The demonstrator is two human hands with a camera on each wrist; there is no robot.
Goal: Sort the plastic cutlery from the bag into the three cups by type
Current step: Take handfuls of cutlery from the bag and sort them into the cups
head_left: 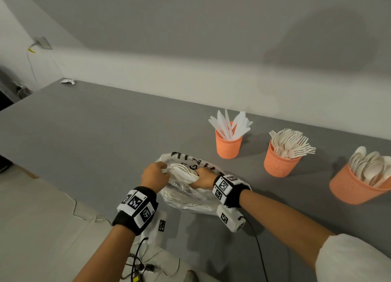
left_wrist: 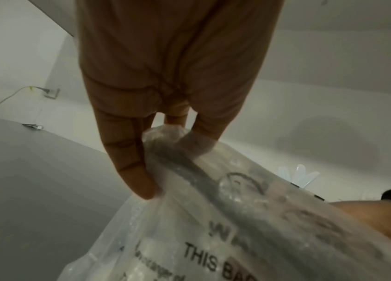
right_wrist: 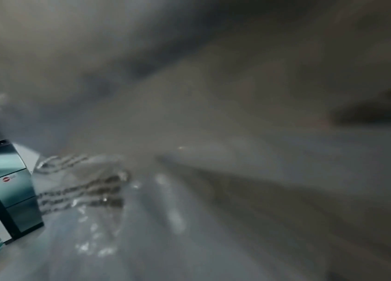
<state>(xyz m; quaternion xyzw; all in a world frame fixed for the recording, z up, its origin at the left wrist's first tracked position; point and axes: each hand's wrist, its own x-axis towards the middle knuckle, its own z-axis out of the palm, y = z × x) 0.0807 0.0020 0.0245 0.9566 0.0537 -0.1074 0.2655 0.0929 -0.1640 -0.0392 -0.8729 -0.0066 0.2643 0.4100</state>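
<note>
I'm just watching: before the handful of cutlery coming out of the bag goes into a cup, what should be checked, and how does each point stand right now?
1. Right hand grips the bundle of cutlery: ok.
2. Left hand holds the bag at its opening: ok.
3. Bundle is one type only: cannot tell; the pieces overlap.
4. All three cups upright: knife cup and fork cup ok; spoon cup is cut by the picture's edge, cannot tell.
5. Room left in the cups: cannot tell; fork and spoon cups look crowded.
6. Bundle fully out of the bag: not ok; it still lies at the opening.
</note>
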